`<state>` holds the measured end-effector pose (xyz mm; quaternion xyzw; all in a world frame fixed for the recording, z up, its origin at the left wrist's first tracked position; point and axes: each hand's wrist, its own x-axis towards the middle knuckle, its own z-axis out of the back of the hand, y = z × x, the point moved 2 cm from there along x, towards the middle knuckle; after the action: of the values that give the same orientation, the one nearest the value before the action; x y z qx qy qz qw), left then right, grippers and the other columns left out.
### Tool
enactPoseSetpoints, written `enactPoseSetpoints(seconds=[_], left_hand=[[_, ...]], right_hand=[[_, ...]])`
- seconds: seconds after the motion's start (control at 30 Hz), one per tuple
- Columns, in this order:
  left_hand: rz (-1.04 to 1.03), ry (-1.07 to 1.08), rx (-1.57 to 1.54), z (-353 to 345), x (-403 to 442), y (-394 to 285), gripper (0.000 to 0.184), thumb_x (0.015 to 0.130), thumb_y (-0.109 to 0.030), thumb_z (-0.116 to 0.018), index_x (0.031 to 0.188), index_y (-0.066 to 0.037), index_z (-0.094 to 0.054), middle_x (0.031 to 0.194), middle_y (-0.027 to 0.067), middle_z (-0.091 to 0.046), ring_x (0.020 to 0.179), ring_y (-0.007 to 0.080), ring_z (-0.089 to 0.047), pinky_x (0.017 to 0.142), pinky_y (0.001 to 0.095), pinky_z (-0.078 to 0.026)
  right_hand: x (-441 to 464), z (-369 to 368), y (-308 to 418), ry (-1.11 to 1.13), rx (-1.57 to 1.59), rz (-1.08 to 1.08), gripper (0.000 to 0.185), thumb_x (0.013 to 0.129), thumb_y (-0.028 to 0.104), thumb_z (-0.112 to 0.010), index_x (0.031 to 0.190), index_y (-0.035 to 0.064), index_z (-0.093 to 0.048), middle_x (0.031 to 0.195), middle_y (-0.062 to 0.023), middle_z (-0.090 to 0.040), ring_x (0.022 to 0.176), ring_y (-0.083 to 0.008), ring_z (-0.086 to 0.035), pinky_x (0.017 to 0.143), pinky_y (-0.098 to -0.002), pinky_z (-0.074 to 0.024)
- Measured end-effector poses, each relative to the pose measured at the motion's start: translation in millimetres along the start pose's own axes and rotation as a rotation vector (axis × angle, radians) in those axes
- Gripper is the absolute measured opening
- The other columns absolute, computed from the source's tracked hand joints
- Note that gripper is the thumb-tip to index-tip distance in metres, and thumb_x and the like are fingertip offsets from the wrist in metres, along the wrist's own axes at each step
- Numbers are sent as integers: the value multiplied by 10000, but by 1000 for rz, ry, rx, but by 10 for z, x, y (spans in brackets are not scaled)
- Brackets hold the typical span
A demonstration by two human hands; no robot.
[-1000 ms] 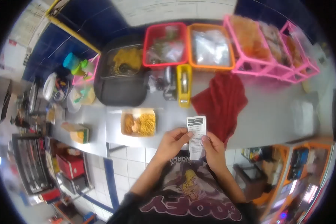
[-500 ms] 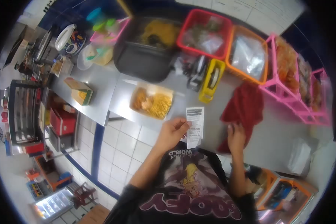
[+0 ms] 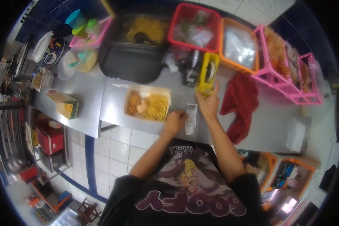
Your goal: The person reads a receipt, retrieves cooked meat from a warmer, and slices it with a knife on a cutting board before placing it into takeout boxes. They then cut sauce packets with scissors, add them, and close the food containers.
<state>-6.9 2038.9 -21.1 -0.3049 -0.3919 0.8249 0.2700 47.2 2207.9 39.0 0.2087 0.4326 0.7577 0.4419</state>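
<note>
The right hand has moved off the dark red cloth to the yellow tape dispenser at one o'clock from the printed white paper slip, thumb and fingers gripping its near end. The left hand, fingers curled, is at the slip's nine o'clock edge; I cannot tell whether it grips it. On the grey metal counter, an open paper box of noodles sits at ten o'clock; white floor tiles show at eight
</note>
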Motion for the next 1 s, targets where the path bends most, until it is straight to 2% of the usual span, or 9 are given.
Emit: enactPoseSetpoints(seconds=[0.13,0.3,0.4,0.67,0.73,0.77,0.8,0.93,1.0], left_hand=[[-23,-6,-18,-62,89,-3,302,854,-255,-740,1054,-37,-680,826,154,-740,756,315,-724,719,410,-563],[2,-17,42,-147,211,-246,386,819,-266,-770,1108,-69,-607,857,146,-744,769,322,-725,727,427,-564],[1,-62,91,-252,377,-429,409,824,-264,-762,1134,-72,-575,850,152,-739,782,350,-720,721,447,-560],[-33,-273,255,-354,422,-594,317,871,-312,-701,1043,-79,-573,796,182,-697,737,435,-669,650,504,-512],[-125,-309,232,-302,265,-491,315,882,-310,-711,1044,-70,-588,829,165,-693,690,390,-664,639,469,-514],[-142,-331,216,-285,130,-505,300,893,-298,-706,1057,-71,-598,839,157,-690,679,355,-663,634,449,-516],[-153,-352,203,-247,-9,-570,285,905,-285,-701,1070,-72,-608,849,148,-688,668,321,-662,630,430,-518],[-91,-217,239,-473,-323,-1050,292,921,-289,-687,1116,-80,-628,866,137,-687,677,275,-670,629,404,-524],[-390,-82,351,-800,-244,-1497,321,923,-234,-694,1180,-54,-623,911,135,-686,625,233,-635,596,347,-524]], right_hand=[[13,170,-94,-82,-22,73,909,807,206,-731,1536,76,-204,1026,-221,-722,893,-397,-720,820,-468,-559],[34,411,-139,-122,-186,34,634,795,355,-719,1334,72,-542,911,-232,-724,839,-420,-709,784,-495,-551],[30,453,-82,-147,-277,-17,581,789,401,-715,1252,68,-599,872,-246,-716,817,-418,-706,757,-507,-547],[-207,450,-388,-103,-287,47,672,797,454,-722,1340,106,-533,938,-191,-728,806,-410,-704,710,-510,-552],[-216,654,-360,-67,60,177,707,809,502,-712,1354,94,-522,1040,-193,-719,870,-401,-702,760,-496,-551],[-199,853,-404,-66,12,81,649,830,480,-713,1334,102,-558,1120,-177,-703,997,-378,-680,919,-474,-511],[-167,1082,-486,-84,33,69,649,830,480,-713,1334,102,-558,1120,-177,-703,997,-378,-680,919,-474,-511],[31,1770,-1101,-269,-730,138,526,810,310,-753,1293,147,-627,1248,-96,-654,1227,-305,-538,1124,-490,-335],[83,1909,-1465,-231,-626,181,474,790,274,-757,1235,140,-665,1256,-82,-648,1232,-287,-532,1128,-492,-329]])
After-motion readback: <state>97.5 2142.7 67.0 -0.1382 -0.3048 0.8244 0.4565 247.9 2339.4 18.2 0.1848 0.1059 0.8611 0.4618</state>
